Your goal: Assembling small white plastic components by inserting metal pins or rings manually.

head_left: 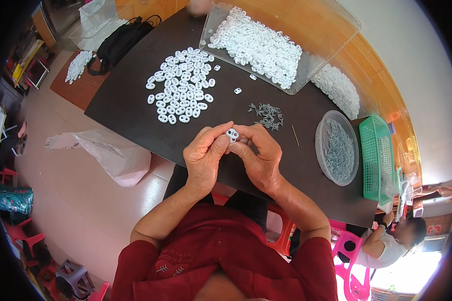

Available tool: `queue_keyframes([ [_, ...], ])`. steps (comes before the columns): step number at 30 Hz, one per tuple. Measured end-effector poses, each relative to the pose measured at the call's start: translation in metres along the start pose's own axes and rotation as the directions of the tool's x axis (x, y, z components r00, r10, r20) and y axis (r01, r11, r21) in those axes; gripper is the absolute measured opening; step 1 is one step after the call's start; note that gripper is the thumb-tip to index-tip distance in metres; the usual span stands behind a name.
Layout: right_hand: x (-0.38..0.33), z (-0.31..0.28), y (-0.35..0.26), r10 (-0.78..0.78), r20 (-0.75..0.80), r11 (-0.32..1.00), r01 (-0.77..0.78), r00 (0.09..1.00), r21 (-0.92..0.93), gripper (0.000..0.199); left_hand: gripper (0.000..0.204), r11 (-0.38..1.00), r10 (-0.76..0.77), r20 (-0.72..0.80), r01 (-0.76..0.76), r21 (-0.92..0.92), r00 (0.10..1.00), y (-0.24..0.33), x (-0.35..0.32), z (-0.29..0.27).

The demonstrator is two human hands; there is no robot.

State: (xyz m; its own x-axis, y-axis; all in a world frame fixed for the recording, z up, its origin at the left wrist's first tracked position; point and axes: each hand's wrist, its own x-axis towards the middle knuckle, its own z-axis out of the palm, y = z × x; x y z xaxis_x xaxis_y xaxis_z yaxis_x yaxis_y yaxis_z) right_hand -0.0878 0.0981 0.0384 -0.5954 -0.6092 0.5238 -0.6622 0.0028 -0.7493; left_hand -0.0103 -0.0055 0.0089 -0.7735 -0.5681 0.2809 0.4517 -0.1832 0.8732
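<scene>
Between the fingertips of my left hand (pixel 204 156) and my right hand (pixel 259 154) is a small white plastic piece (pixel 232 134) with dark holes. Both hands are closed on it, thumbs and forefingers meeting around it above the table's near edge. Whether a screw is also pinched there, I cannot tell. Ahead and to the left spreads a pile of white oval two-hole pieces (pixel 180 89). Just beyond my right hand lies a small heap of grey screws (pixel 269 115). A single white piece (pixel 237 91) sits apart, farther out.
A clear bin (pixel 306 90) of small white pieces stands at the back of the dark table (pixel 130 100). To the right are a round tub (pixel 357 165) of screws, a green basket (pixel 378 155) and a thin stick (pixel 295 134). A person (pixel 386 246) sits beyond a pink chair (pixel 347 251).
</scene>
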Motion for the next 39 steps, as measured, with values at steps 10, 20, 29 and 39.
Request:
queue_keyframes([
  [10, -0.005, 0.01, 0.002, -0.124, -0.085, 0.991, 0.119, 0.989, -0.055, 0.027, 0.019, 0.989, 0.009, -0.089, -0.022, -0.147, 0.996, -0.006, -0.006, 0.006],
  [20, -0.003, 0.008, -0.002, -0.094, -0.026, 0.993, 0.092, 0.995, -0.076, 0.026, 0.019, 0.988, -0.02, -0.143, -0.002, -0.152, 0.99, -0.001, -0.004, 0.007],
  [29, -0.01, 0.013, -0.003, -0.057, -0.085, 0.998, 0.054, 0.995, -0.037, 0.02, 0.02, 0.99, 0.002, -0.109, -0.017, -0.138, 0.994, 0.0, -0.01, 0.01],
  [39, -0.016, 0.024, -0.004, -0.251, -0.196, 0.958, 0.214, 0.948, -0.192, 0.017, 0.02, 0.996, 0.078, -0.13, -0.083, -0.033, 0.988, 0.006, -0.02, 0.017],
])
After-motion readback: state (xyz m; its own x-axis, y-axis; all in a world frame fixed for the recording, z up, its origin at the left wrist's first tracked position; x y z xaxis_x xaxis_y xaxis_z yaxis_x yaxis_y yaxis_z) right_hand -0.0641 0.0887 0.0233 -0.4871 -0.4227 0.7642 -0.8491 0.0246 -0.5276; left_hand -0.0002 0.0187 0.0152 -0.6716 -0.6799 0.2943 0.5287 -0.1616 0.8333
